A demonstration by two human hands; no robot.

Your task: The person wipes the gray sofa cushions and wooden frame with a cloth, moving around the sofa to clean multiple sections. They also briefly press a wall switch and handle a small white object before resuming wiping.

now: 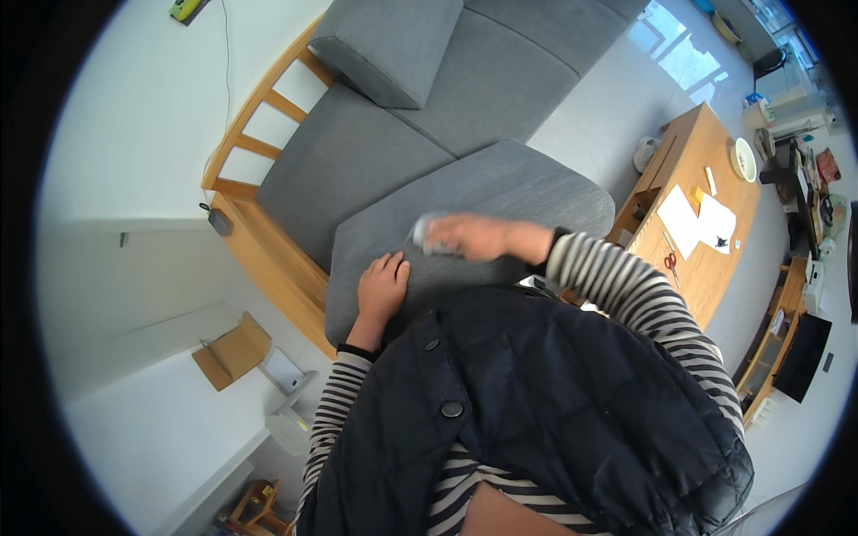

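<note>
A large grey fabric sofa cushion point(482, 194) lies in front of me, tilted across the sofa seat. My left hand point(381, 288) rests palm down on its near left part, fingers apart, holding nothing. My right hand point(472, 238) grips a whitish object point(429, 233) and holds it at the cushion's surface. Both hand and object are blurred, so I cannot tell what kind of thing it is. Another grey seat cushion point(355, 141) lies beyond, in the sofa's wooden frame point(261, 248).
A grey block-shaped cushion point(389, 53) sits farther back on the sofa. At right, a wooden table point(704, 161) bears paper sheets point(678, 218), red-handled scissors point(671, 261) and a pale bowl point(743, 161). An open cardboard box point(234, 352) stands at lower left.
</note>
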